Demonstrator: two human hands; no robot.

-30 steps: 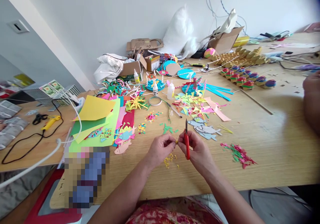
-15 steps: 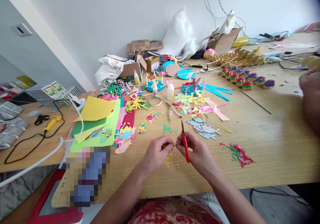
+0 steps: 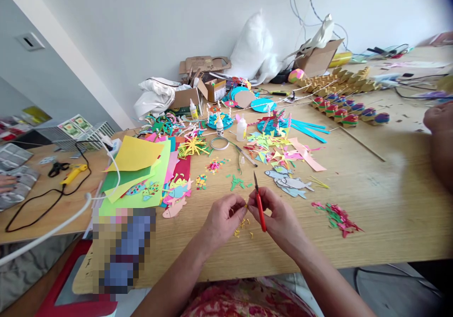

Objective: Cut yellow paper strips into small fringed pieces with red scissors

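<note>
Red-handled scissors [image 3: 261, 215] rest in my right hand [image 3: 281, 218], their dark blades pointing up and away from me. My left hand [image 3: 222, 218] is closed in a pinch, and a tiny yellow piece [image 3: 246, 206] shows at its fingertips. The right fingertips meet that piece too, so both hands nearly touch. Below them, small yellow clippings [image 3: 237, 232] lie on the wooden table [image 3: 389, 227]. Just beyond are green paper bits [image 3: 236, 182] and grey paper fish [image 3: 292, 183].
Pink and green scraps [image 3: 341, 220] lie to the right, coloured paper sheets [image 3: 136, 154] and paper fish [image 3: 175, 207] to the left. Glue bottles [image 3: 241, 130] stand farther back. A wooden stick [image 3: 363, 143] lies at right, near another person's hand [image 3: 439, 121].
My hands have come closer together, fingertips now meeting at the yellow piece. The scissors have dipped and shifted slightly left. Another person's hand has appeared at the far left edge.
</note>
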